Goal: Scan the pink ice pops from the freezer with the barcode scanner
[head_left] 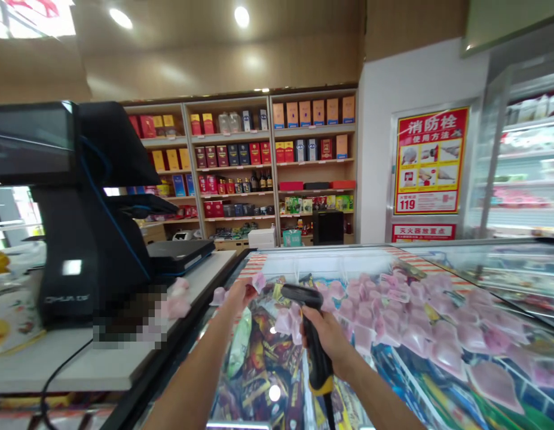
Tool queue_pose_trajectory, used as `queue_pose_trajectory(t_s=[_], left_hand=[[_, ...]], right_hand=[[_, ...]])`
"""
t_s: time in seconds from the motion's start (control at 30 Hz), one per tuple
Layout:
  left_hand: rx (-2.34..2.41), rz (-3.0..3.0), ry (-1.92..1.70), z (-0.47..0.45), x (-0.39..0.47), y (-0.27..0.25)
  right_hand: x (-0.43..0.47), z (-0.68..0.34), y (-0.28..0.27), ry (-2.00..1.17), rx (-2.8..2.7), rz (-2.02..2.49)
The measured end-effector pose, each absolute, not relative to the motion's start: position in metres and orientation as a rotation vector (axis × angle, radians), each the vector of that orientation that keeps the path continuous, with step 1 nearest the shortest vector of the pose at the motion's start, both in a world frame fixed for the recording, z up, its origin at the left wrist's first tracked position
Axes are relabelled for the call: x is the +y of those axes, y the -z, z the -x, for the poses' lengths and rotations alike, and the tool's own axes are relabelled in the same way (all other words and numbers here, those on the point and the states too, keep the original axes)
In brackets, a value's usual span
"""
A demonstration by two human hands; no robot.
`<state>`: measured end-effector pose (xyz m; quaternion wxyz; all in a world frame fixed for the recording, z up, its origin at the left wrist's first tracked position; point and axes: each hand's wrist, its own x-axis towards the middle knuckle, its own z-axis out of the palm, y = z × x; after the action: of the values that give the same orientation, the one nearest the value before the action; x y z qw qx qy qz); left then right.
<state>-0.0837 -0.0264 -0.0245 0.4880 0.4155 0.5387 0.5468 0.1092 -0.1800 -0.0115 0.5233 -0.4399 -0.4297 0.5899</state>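
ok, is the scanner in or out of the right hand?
In: the right hand is wrapped around the handle of the scanner, with its cord running down below.

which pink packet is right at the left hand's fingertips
The small pink packet just right of the left hand; it alone appears to touch that hand, while most others lie spread to the right of the black-and-yellow barcode scanner.
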Motion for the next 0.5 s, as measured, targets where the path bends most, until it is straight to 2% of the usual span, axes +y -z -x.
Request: queue_pose_trajectory(t_s=[0.3,0.5], left_hand=[[1.26,-0.984,-1.321,0.109,-0.076,-0.003],[1.483,-1.214,-1.314,0.085,-0.091,0.014]], right_hand=[[-0.227,-0.084,0.0,-1.474,-1.166,0.957],[-0.226,-0.1,-0.002,-1.371,-1.137,0.988]])
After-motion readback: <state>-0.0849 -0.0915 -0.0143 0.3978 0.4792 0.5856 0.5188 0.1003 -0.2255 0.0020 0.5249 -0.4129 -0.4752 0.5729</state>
